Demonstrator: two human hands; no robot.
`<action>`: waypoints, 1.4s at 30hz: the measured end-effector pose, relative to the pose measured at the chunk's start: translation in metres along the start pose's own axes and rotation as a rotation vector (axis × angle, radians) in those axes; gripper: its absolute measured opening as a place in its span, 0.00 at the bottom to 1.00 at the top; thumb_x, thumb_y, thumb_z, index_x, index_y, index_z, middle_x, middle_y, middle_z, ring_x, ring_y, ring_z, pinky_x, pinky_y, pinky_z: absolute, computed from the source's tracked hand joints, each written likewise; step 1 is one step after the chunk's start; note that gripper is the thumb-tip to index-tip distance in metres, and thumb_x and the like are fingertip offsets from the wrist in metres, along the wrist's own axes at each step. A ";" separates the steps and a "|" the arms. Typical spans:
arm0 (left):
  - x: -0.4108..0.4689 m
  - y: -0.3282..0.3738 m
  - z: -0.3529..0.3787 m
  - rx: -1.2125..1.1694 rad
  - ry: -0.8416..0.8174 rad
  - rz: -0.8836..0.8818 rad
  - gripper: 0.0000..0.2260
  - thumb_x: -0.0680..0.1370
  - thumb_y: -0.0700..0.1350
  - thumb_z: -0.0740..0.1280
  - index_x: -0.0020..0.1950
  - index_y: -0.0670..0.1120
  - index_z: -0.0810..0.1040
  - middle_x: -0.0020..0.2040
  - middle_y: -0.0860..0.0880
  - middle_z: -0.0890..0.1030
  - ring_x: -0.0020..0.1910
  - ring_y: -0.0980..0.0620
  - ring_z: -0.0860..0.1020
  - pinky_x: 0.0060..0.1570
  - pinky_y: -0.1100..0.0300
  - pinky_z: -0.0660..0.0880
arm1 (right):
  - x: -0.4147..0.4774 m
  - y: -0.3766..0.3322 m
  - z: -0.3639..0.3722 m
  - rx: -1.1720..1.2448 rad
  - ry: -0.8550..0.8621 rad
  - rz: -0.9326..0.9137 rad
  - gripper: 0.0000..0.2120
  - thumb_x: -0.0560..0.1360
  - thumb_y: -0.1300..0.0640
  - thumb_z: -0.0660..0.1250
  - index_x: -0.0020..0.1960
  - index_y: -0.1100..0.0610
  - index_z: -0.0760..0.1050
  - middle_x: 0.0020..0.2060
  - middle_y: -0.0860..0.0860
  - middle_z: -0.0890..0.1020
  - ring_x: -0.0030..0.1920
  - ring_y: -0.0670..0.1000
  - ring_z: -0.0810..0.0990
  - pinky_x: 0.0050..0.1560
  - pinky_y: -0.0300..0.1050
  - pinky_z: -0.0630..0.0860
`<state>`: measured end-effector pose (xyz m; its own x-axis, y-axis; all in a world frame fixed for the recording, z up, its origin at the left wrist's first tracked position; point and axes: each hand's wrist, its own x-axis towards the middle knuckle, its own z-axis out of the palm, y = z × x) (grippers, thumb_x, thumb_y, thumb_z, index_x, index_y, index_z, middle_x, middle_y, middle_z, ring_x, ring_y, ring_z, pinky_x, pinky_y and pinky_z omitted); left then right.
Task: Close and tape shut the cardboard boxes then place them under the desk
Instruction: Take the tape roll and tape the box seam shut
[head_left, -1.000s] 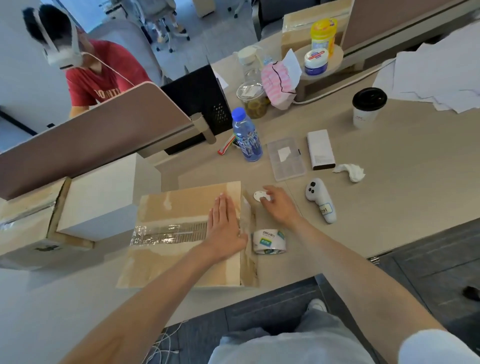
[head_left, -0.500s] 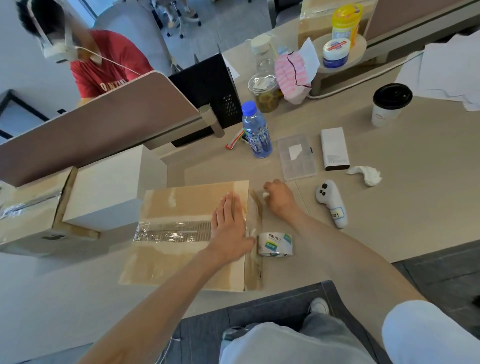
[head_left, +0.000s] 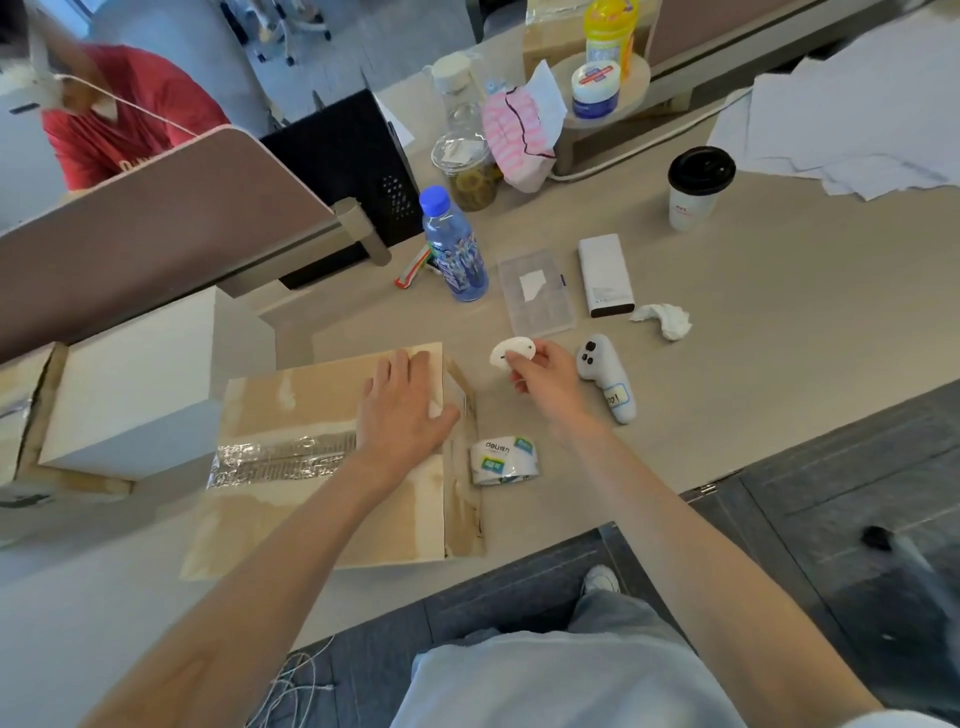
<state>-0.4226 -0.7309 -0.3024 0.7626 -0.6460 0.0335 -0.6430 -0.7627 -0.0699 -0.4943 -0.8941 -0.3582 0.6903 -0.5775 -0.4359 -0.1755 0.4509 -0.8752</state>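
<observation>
A brown cardboard box lies on the desk with its top flaps down and a strip of clear tape across part of the seam. My left hand rests flat on the box top near its right edge. My right hand is lifted just right of the box and pinches a small white oval cutter. A roll of clear tape lies on the desk against the box's right side.
A white box and another taped cardboard box stand to the left. Beyond are a water bottle, clear plastic case, power bank, white controller, crumpled tissue and coffee cup. A person in red sits behind the divider.
My right hand picked the small white cutter up off the desk and raised it. My left hand stayed flat on the box top.
</observation>
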 end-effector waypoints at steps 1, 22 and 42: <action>0.000 -0.003 0.001 0.007 0.046 0.021 0.26 0.72 0.58 0.58 0.61 0.41 0.73 0.51 0.43 0.74 0.50 0.41 0.72 0.48 0.48 0.71 | -0.008 -0.003 -0.001 0.032 -0.015 0.007 0.10 0.76 0.63 0.69 0.56 0.59 0.73 0.39 0.52 0.81 0.31 0.45 0.77 0.32 0.35 0.74; -0.019 -0.017 0.025 -0.315 0.187 -0.064 0.18 0.78 0.46 0.54 0.65 0.45 0.74 0.53 0.46 0.72 0.49 0.46 0.68 0.53 0.47 0.71 | -0.071 0.026 0.003 -0.452 -0.300 0.048 0.12 0.83 0.54 0.57 0.60 0.60 0.72 0.42 0.49 0.85 0.30 0.46 0.74 0.28 0.35 0.71; -0.018 -0.019 0.028 -0.307 0.204 -0.058 0.18 0.77 0.45 0.57 0.64 0.46 0.74 0.52 0.46 0.73 0.50 0.45 0.68 0.53 0.48 0.71 | -0.072 0.047 0.026 -0.570 -0.297 0.036 0.12 0.82 0.46 0.58 0.47 0.54 0.67 0.32 0.52 0.80 0.30 0.48 0.75 0.36 0.47 0.74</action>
<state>-0.4224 -0.7039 -0.3299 0.7886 -0.5708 0.2286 -0.6139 -0.7524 0.2390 -0.5347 -0.8135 -0.3626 0.8277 -0.3184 -0.4620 -0.4913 -0.0133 -0.8709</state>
